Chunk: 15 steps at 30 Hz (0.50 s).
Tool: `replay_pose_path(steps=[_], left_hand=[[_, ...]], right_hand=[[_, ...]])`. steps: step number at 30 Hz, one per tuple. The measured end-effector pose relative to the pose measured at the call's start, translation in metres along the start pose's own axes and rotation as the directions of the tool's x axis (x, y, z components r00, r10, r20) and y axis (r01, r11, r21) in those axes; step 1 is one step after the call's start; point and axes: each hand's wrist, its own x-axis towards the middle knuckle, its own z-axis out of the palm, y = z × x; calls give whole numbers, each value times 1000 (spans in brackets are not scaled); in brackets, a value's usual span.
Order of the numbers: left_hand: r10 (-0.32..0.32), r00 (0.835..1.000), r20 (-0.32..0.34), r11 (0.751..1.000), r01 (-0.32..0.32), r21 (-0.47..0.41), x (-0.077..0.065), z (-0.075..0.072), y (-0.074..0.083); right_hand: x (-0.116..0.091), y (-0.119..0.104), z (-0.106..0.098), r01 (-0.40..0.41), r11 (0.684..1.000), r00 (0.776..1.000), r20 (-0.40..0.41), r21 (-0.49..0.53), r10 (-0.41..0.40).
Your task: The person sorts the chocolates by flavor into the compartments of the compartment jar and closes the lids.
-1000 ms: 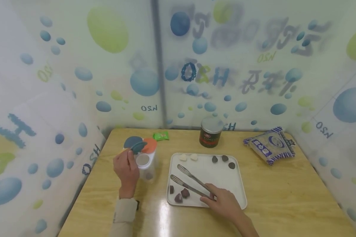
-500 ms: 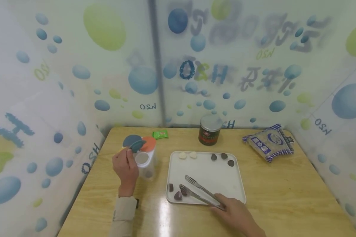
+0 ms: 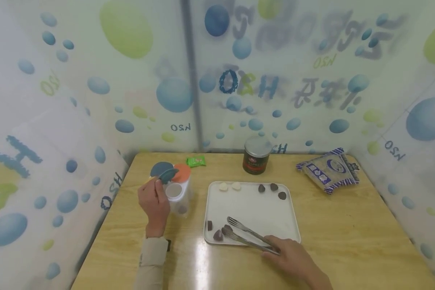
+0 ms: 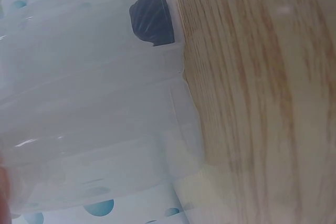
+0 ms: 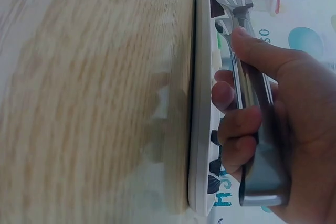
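Note:
My left hand (image 3: 154, 205) pinches a dark teal lid (image 3: 168, 176), tilted up above a round opening of a clear plastic container (image 3: 183, 197). Through the container's wall, a ribbed dark chocolate (image 4: 153, 18) shows at the bottom in the left wrist view. Metal tongs (image 3: 253, 238) with slotted ends are gripped in my right hand (image 3: 293, 257), their two arms apart. One tong end overlaps a brown chocolate (image 3: 228, 228) at the near left of a white tray (image 3: 253, 207). Beside it lie a purplish chocolate (image 3: 218, 235) and a small dark block (image 3: 210, 225).
At the tray's far side are two cream-coloured pieces (image 3: 223, 187) and three dark ones (image 3: 274, 187). Behind stand a black coffee tin (image 3: 255, 161) and a small green packet (image 3: 196, 161). A blue-and-clear food bag (image 3: 328, 171) lies at the back right.
The tongs have shifted right and toward me, their lower end coming to the brown chocolate. My left hand has kept the lid raised. The head view has tilted slightly.

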Motion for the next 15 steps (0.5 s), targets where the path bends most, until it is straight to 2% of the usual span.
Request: replay_pose_path(steps=[7,9,12,15], left_hand=[[-4,1000,-15,1000,4,9,1,0,2],[-8,1000,-17,1000,8,9,1,0,2],[-12,1000,-8,1000,12,12,1,0,2],[-8,1000,-9,1000,8,14,1,0,2]], right_hand=[[0,0,-2,-4,999,999,38,34,2],[1,2,-4,-35,998,998,47,53,32],[4,8,-11,-150,985,988,36,88,148],[9,19,-21,-283,955,958,-26,90,286]])
